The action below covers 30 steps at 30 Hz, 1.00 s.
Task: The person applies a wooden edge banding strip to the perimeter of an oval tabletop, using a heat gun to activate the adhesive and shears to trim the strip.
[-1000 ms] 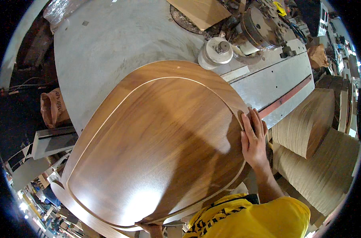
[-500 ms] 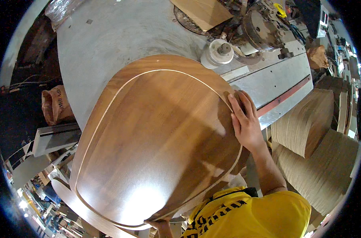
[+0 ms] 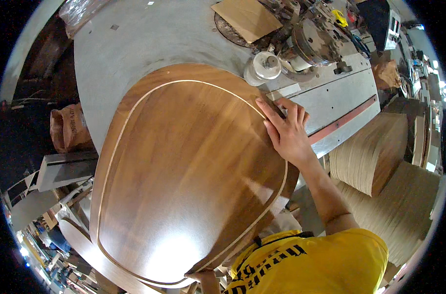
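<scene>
A large rounded wooden panel (image 3: 183, 157) with a pale inlaid line near its rim lies partly over a grey machine table (image 3: 134, 44). My right hand (image 3: 289, 134) grips its upper right edge. There the thumb and forefinger rest on the top face, while the other fingers curl over the side. At the near edge, my left hand (image 3: 205, 279) holds the panel with its thumb showing on the rim; the rest of its fingers are hidden underneath. Bright light glares off the near part of the surface.
Beyond the panel stand a white bottle-like container (image 3: 263, 68) and a round dusty machine part (image 3: 313, 44). Cardboard (image 3: 247, 19) lies at the back. Stacks of curved wooden pieces (image 3: 370, 152) are at right, a brown paper sack (image 3: 68, 128) at left, and a pale rounded board (image 3: 78, 235) lower left.
My right hand has slid up and left along the panel's edge, its outer fingers bending over the side. In the picture, the panel's far end has shifted slightly left.
</scene>
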{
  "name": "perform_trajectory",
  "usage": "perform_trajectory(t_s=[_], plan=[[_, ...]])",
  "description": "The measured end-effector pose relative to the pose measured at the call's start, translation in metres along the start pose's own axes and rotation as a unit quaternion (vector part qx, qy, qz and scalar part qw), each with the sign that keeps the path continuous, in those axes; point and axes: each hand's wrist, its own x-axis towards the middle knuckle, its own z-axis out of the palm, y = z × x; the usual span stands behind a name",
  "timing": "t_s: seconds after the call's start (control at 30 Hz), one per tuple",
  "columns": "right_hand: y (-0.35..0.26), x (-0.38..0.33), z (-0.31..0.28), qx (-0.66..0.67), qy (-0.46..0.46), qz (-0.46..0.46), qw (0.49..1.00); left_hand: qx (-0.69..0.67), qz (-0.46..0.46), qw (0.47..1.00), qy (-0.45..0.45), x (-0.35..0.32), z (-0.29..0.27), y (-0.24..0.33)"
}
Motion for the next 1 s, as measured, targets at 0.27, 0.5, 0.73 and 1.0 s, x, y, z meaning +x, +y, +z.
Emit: perform_trajectory(t_s=[0.27,0.5,0.73,1.0], plan=[[-0.002,-0.022,0.000,0.056,0.049,0.027,0.997,-0.016,-0.011,1.000,-0.004,-0.012,-0.001,-0.047],[-0.080,-0.162,0.004,0.183,-0.012,0.210,0.960,-0.009,-0.020,1.000,-0.018,-0.016,0.005,-0.068],[-0.085,-0.137,0.023,0.172,0.037,0.170,0.970,0.005,-0.022,0.999,-0.046,-0.018,-0.015,-0.090],[-0.086,-0.110,0.031,0.151,0.051,0.174,0.972,-0.080,-0.091,0.989,-0.089,-0.005,-0.116,-0.099]])
